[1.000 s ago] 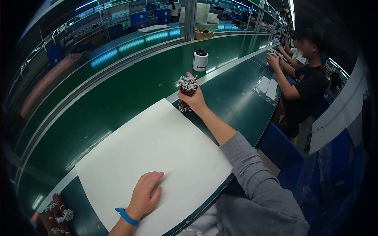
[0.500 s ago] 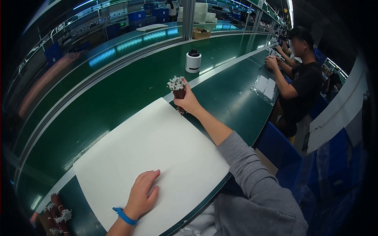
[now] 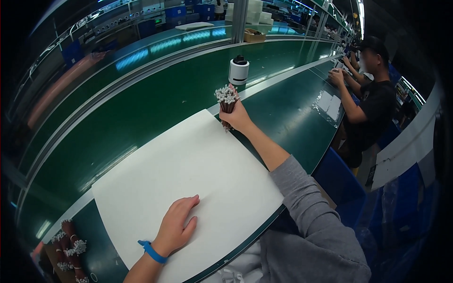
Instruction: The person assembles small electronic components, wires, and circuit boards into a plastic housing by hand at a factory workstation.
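My right hand (image 3: pixel 239 116) is closed round a bundle of thin brown wires (image 3: pixel 227 107) with white tips. It holds the bundle upright, just past the far corner of a large white sheet (image 3: pixel 188 160). The wires' lower ends poke out beneath the hand. My left hand (image 3: pixel 177 227), with a blue band at its wrist, rests on the near part of the sheet, fingers stretched and thumb apart, holding nothing. More bundles of brown wires (image 3: pixel 71 248) with white ends lie at the lower left, partly cut off by the dark rim of the picture.
A white cylinder with a black top (image 3: pixel 239 73) stands beyond my right hand on the green surface (image 3: pixel 155 106). Clear bags with white pieces (image 3: pixel 329 104) lie farther right. A co-worker (image 3: pixel 375 101) stands there, hands raised. Blue bins (image 3: pixel 339 186) sit beside my right arm.
The whole view has shifted slightly, so the scene sits a little farther right and higher. The wire bundle stays in my right hand; my left hand still lies on the sheet.
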Available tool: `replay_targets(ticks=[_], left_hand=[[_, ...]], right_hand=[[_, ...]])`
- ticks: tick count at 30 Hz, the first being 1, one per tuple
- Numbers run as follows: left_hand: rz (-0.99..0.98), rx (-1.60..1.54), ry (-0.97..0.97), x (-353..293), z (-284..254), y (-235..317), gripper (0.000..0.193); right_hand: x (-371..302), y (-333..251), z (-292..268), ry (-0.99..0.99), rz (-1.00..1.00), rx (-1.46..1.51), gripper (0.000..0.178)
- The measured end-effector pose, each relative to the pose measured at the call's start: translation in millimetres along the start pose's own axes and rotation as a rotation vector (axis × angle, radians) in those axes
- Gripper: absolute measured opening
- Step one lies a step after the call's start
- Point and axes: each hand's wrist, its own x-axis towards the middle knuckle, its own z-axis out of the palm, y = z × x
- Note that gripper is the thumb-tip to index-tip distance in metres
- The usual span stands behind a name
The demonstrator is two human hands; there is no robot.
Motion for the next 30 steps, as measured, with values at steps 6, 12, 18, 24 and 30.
replay_targets(ticks=[6, 12, 18, 24, 30], left_hand=[[0.019, 0.010, -0.005, -2.8, -3.8, -7.4, 0.054], [0.027, 0.017, -0.006, -6.6, -3.9, -10.3, 0.055], [0.042, 0.015, -0.016, -6.6, -0.5, -13.3, 0.054], [0.048, 0.015, -0.006, -9.0, -2.1, -13.0, 0.055], [0.046, 0.023, -0.002, -10.4, -3.4, -13.5, 0.055]], right_hand=[[2.0, -4.3, 2.5, -0.002, 0.090, -0.023, 0.079], [-0.2, -4.7, 7.8, 0.061, -0.027, -0.101, 0.062], [-7.6, -2.5, 6.1, -0.037, 0.136, -0.304, 0.041], [-1.9, -2.6, 10.8, 0.122, 0.041, 0.026, 0.018], [-2.5, 0.6, 11.6, 0.156, 0.085, 0.127, 0.016]])
